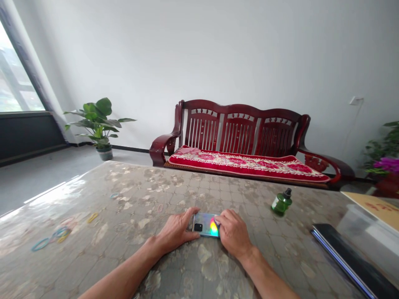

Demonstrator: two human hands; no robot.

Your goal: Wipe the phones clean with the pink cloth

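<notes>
Forearms (137, 259) end in fingers (192, 212) holding a phone (205, 224) (bottle label (275, 202) illegible).

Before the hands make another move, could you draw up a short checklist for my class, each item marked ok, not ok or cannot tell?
1. Phone lies back up, its camera block in view: ok.
2. Left hand steadies the phone's left end, a digit along each long edge: ok.
3. Right hand touches the phone's right end: ok. Whether its curled fingers hide something: cannot tell.
4. Phone's screen can be inspected: not ok, it faces away from the camera.
5. Green bottle stands upright, apart from both hands: ok.
6. Loose colored bands gathered together: not ok, they are scattered over the table's left side.
</notes>
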